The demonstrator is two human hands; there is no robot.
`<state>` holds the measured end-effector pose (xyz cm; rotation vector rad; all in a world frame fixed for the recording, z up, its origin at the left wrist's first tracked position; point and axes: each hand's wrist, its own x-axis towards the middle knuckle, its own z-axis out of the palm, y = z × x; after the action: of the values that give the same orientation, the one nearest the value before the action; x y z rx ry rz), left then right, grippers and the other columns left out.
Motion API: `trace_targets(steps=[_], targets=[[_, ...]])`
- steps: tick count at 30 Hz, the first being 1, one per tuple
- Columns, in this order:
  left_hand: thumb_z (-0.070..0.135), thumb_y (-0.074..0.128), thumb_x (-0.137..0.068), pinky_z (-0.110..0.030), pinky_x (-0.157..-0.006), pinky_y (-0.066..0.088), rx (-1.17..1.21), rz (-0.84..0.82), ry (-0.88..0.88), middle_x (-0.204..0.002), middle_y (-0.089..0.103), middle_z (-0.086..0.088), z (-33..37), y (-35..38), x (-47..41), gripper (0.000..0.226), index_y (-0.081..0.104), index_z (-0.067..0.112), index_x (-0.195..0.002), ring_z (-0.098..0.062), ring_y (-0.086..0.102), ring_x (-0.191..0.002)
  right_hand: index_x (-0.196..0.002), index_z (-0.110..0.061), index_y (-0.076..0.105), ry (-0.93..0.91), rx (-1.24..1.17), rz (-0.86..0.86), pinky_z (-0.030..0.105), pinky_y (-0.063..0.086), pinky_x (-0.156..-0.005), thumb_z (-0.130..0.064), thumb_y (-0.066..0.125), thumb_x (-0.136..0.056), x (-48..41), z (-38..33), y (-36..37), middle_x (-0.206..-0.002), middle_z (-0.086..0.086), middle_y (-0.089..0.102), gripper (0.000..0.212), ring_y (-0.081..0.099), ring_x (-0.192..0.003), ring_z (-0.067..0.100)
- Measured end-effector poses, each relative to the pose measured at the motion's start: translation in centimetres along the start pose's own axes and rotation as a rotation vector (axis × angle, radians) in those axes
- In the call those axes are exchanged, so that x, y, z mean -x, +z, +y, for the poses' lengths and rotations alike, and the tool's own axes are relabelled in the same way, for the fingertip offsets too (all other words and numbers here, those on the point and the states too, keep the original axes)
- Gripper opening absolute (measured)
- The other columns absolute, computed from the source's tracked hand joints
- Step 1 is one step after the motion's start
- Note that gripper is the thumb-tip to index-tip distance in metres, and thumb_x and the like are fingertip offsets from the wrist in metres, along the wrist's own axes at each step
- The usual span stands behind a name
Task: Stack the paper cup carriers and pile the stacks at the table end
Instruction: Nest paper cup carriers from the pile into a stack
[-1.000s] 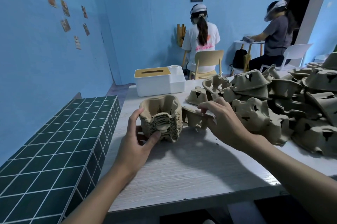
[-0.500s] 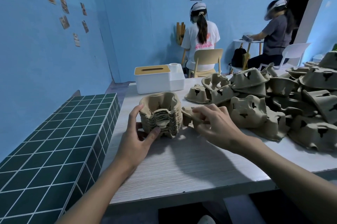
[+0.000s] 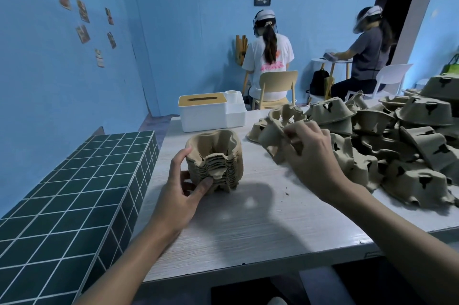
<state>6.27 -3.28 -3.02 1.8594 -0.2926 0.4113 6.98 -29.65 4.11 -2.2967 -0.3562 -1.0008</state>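
A stack of several nested brown pulp cup carriers (image 3: 218, 155) stands on the white wooden table (image 3: 248, 225) at its left side. My left hand (image 3: 183, 190) grips the stack's near left side, thumb against the front and fingers round the back. My right hand (image 3: 310, 153) holds a single loose carrier (image 3: 272, 138), lifted and tilted, just right of the stack. A big heap of loose carriers (image 3: 397, 145) covers the table's right side.
A white tissue box with a tan lid (image 3: 211, 113) sits at the table's far end behind the stack. A green tiled counter (image 3: 69, 200) borders the table on the left. Two people sit on chairs at the back wall.
My right hand has lifted the single carrier off the table and turned it, moving slightly right and up. My left hand keeps hold of the stack.
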Motion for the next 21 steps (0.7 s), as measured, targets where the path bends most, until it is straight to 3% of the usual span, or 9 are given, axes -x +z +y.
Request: trace_targets(steps=[3,5,8,12,14,17,21], targets=[[0.046,0.068,-0.082,-0.032,-0.076,0.056,-0.014,-0.061,0.021,-0.102,0.072,-0.001,0.1,-0.1,-0.1,0.067,0.028,0.061,-0.134,-0.014,0.072,-0.085,-0.099,-0.006,0.062,-0.110,-0.081,0.115,0.043,0.036,-0.083,0.001,0.063,-0.081,-1.1,-1.5,-0.6,-0.089,-0.017,0.046,0.019,0.030,-0.086,0.000],[0.054,0.069,-0.086,-0.037,-0.074,0.057,-0.040,-0.104,0.055,-0.101,0.072,-0.001,-0.1,-0.1,-0.2,0.063,0.027,0.064,-0.131,-0.015,0.072,-0.083,-0.098,-0.009,0.063,-0.177,-0.131,0.126,0.044,0.037,-0.084,-0.001,0.061,-0.083,-1.9,-2.2,-0.5,-0.088,-0.020,0.046,0.017,0.033,-0.087,-0.005],[0.061,0.064,-0.079,-0.042,-0.075,0.059,-0.043,-0.132,0.075,-0.100,0.073,-0.002,-0.3,-0.1,-0.2,0.068,0.026,0.059,-0.135,-0.018,0.073,-0.082,-0.097,-0.014,0.065,-0.275,-0.169,0.079,0.049,0.038,-0.091,-0.005,0.060,-0.085,-2.6,-2.8,0.6,-0.098,-0.005,0.059,0.016,0.046,-0.101,0.009],[0.053,0.065,-0.085,-0.032,-0.075,0.056,-0.067,-0.126,0.064,-0.104,0.073,0.003,-0.2,0.0,-0.1,0.066,0.021,0.070,-0.130,-0.014,0.072,-0.085,-0.095,-0.010,0.066,-0.398,-0.190,-0.060,0.047,0.045,-0.090,0.005,0.065,-0.083,-2.6,-3.0,2.6,-0.104,0.000,0.067,0.019,0.054,-0.110,0.021],[0.051,0.066,-0.088,-0.031,-0.076,0.055,-0.083,-0.122,0.058,-0.105,0.073,0.006,-0.1,0.0,-0.2,0.067,0.016,0.077,-0.125,-0.011,0.072,-0.086,-0.092,-0.010,0.062,-0.380,-0.227,-0.131,0.045,0.047,-0.087,0.009,0.062,-0.083,-2.5,-2.8,3.1,-0.102,0.001,0.066,0.021,0.056,-0.106,0.024],[0.045,0.067,-0.089,-0.029,-0.076,0.053,-0.082,-0.110,0.040,-0.107,0.072,0.009,0.0,0.2,-0.2,0.071,0.014,0.073,-0.128,-0.007,0.071,-0.087,-0.101,-0.011,0.062,-0.308,-0.269,-0.234,0.040,0.048,-0.093,0.011,0.057,-0.078,-2.0,-2.6,3.0,-0.113,-0.001,0.061,0.032,0.055,-0.112,0.018],[0.055,0.065,-0.079,-0.017,-0.071,0.049,-0.031,-0.106,0.042,-0.103,0.072,0.008,0.2,0.1,0.2,0.079,0.012,0.064,-0.137,-0.009,0.071,-0.088,-0.110,-0.017,0.064,-0.242,-0.336,-0.401,0.037,0.044,-0.103,-0.013,0.046,-0.080,-1.3,-2.8,2.5,-0.125,-0.007,0.055,0.035,0.049,-0.124,0.014]])
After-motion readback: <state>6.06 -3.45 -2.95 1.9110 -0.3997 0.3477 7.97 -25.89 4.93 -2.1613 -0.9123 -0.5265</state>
